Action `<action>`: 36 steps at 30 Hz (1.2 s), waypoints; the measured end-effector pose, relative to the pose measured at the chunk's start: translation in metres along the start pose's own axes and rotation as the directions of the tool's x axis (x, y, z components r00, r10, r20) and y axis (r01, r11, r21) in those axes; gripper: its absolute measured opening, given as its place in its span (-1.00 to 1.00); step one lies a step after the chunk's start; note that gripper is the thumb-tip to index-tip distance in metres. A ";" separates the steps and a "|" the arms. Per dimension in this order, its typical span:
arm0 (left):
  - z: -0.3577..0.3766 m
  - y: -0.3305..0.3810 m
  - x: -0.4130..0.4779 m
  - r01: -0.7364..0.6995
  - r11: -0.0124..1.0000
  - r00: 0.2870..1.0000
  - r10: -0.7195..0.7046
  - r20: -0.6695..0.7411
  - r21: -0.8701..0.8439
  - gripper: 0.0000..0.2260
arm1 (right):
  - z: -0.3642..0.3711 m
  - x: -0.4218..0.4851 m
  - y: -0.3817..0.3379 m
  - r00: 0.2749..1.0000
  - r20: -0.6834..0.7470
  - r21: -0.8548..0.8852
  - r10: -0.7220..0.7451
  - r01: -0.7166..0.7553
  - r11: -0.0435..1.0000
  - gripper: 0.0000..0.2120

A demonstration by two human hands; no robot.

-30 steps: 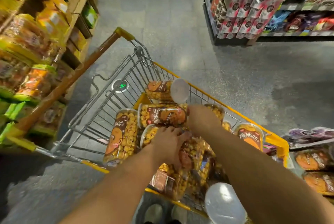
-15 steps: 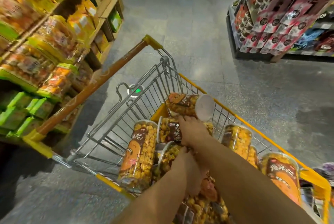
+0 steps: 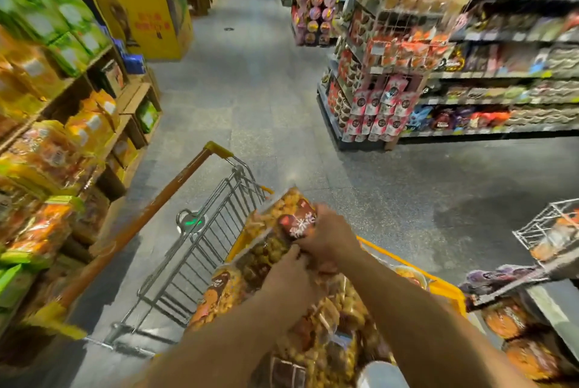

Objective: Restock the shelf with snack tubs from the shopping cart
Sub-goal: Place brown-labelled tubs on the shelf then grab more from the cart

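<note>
1. Lifting out of the cart [image 3: 194,249]: 1 second ago both hands were down in the pile, and now they are up above the rim with 2 tubs between them.
2. The right hand [image 3: 329,232] is wrapped round the near end of the top tub [image 3: 282,209], the one with the dark red label and a white snowflake. Fingers are curled tight, as far as the blur lets me see.
3. The left hand [image 3: 289,273] sits just below, touching the right, with its fingers closed over the lower tub [image 3: 260,254], whose contents look darker.
4. The view has swung up too, from the basket to the whole aisle. I read that as the pick done and the carry to the shelf coming next.
5. The cart is far from empty. More tubs [image 3: 216,293] of yellow snack lie on their sides in it, and a white lid [image 3: 380,373] shows at the near edge. The end by the handle [image 3: 150,218] is bare wire.
6. The shelf [image 3: 539,274], low on the right and just beside the cart, already holds orange-labelled shelf tubs [image 3: 504,315]. It's the likely destination.
7. The wire basket [image 3: 551,224] above it holds something orange, too blurred to name.
</note>
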State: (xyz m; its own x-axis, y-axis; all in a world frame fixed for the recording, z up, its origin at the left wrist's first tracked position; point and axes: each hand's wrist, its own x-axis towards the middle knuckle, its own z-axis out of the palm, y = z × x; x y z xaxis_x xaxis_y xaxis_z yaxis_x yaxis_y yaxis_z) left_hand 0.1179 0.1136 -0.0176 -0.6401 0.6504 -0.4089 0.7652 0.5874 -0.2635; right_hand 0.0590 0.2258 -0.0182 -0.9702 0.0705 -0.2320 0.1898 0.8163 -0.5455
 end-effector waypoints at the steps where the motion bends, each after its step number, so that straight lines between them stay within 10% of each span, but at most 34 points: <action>1: -0.016 -0.003 -0.006 0.033 0.999 0.999 -0.033 -0.029 -0.015 -0.57 | -0.018 -0.012 -0.002 0.998 -0.022 0.053 0.056 -0.055 0.997 -0.31; 4: -0.072 -0.003 -0.016 0.015 1.000 0.981 -0.017 -0.191 -0.014 -0.62 | -0.080 -0.056 -0.002 0.974 -0.161 0.171 0.160 -0.132 0.976 -0.33; 9: -0.190 0.042 -0.036 -0.122 0.784 0.945 0.279 -0.170 0.609 -0.66 | -0.188 -0.141 0.021 0.841 -0.437 0.329 0.317 -0.179 0.927 -0.20; 18: -0.373 0.206 -0.069 -0.016 0.473 0.656 0.670 -0.348 0.881 -0.62 | -0.349 -0.395 0.119 0.337 -0.734 0.503 0.590 -0.314 0.805 -0.15; 28: -0.521 0.414 -0.168 0.085 0.462 0.311 0.829 -0.464 0.883 -0.58 | -0.428 -0.711 0.189 -0.173 -0.812 0.578 0.558 -0.374 0.725 -0.05; 36: -0.601 0.536 -0.197 0.084 0.551 0.239 0.798 -0.553 0.830 -0.49 | -0.465 -0.847 0.263 -0.276 -0.795 0.606 0.540 -0.397 0.689 0.06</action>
State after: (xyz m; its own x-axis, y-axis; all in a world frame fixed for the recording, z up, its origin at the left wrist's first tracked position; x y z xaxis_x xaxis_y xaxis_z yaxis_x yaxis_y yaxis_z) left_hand 0.6133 0.5900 0.4470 0.4197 0.8905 0.1758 0.4249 -0.0216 -0.9050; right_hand 0.8604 0.6472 0.4097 0.2502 0.8771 0.4100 0.6075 0.1875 -0.7719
